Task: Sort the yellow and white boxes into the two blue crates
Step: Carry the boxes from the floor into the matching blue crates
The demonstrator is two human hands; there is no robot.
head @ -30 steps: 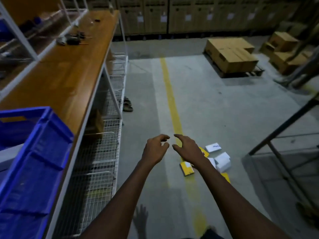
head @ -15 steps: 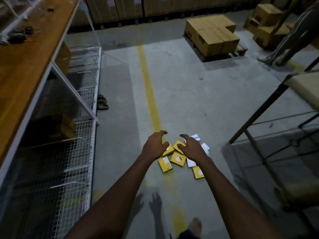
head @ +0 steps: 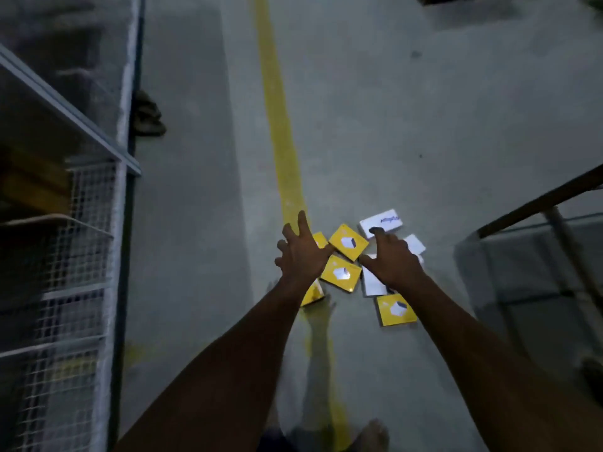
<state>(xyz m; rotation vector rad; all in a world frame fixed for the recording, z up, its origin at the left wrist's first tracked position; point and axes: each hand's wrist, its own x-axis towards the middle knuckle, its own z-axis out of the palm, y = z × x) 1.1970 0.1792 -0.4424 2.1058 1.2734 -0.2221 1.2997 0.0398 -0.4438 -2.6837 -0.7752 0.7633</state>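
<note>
Left hand (head: 303,252) is spread wide, fingers straight, grasping nothing. It hangs over the left edge of the heap, and I cannot tell whether it touches a box. Right hand (head: 391,261) is likewise released, its fingers loosely fanned over the white boxes (head: 381,222), one fingertip at the near edge of the farthest one.

Nearest of all, a bare foot (head: 372,433) stands on the floor (head: 456,109) at the bottom edge. The yellow boxes (head: 341,273) and the white ones lie flat on the floor in one loose cluster, some overlapping. One yellow box lies nearest, just beside the right forearm, and another shows partly from under the left wrist. Two more sit between the hands, and the white ones keep to the right and far side.

A painted yellow line (head: 277,125) passes under the heap's left edge and runs straight away. Left of it a strip of floor reaches to a wire-mesh rack (head: 81,256) — right of the cluster, floor runs to a dark metal frame (head: 538,203). Farther on, sandals (head: 146,115) lie against the rack's foot, and grey floor stretches on past the boxes.
</note>
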